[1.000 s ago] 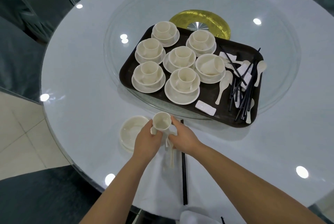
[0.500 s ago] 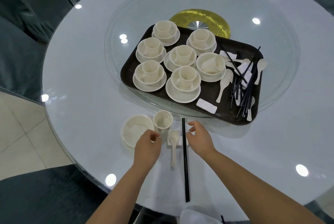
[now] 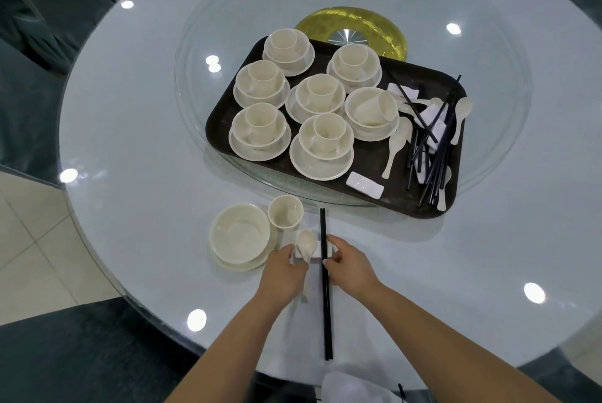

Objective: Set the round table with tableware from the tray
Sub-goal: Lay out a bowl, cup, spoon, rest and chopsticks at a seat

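Tableware for one place lies on the near side of the round worktop (image 3: 136, 129): a bowl (image 3: 240, 233) on a saucer, a cup (image 3: 286, 211) upright just beside its far right rim, then a white rest (image 3: 329, 250) with a spoon (image 3: 306, 245) and a pair of black chopsticks (image 3: 325, 285) laid across it, their handles pointing toward the person. The left hand (image 3: 282, 275) sits at the rest's left end, its fingers (image 3: 286, 251) curled, tips against the rest beside the spoon; whether they pinch the spoon handle, hidden under the hand, cannot be told. The right hand (image 3: 351, 269) is at the rest's right end, fingers bent, forefinger and thumb touching the rest and the chopsticks, seemingly a light pinch on the rest. Farther off, on the glass turntable (image 3: 202, 44), the dark tray (image 3: 368, 155) carries seven more cup-in-bowl sets on saucers at its left, and loose spoons, chopsticks and white rests heaped at its right.
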A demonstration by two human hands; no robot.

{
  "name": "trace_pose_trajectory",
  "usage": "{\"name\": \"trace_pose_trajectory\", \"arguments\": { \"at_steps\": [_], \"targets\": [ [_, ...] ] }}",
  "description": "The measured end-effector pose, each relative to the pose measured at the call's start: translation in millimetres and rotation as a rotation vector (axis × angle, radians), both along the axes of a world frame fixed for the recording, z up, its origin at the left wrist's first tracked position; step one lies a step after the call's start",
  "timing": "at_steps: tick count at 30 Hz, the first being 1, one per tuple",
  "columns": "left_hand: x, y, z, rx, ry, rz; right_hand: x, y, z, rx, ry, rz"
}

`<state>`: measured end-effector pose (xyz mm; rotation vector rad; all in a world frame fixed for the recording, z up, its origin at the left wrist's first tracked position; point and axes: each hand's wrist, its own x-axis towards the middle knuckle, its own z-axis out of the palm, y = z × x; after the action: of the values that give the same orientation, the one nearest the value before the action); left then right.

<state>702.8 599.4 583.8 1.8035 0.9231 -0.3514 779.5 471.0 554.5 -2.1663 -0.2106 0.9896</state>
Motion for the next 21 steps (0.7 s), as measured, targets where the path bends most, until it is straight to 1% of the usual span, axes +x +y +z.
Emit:
{"name": "trace_pose_trajectory", "arguments": {
  "at_steps": [5, 15, 21],
  "targets": [
    [-0.7, -1.0, -0.5, 0.03, -0.051, -0.011, -3.8, 1.4, -4.3, 0.001, -0.038, 0.032],
    [-8.3, 5.0, -3.3, 0.064, -0.053, 0.027, -9.7, 10.9, -8.0, 0.004, -0.075, 0.083],
    [-9.7, 6.1, -2.6, 0.061, -0.092, 0.04, -11.5, 12.1, -8.0, 0.003, -0.076, 0.102]
  ]
}}
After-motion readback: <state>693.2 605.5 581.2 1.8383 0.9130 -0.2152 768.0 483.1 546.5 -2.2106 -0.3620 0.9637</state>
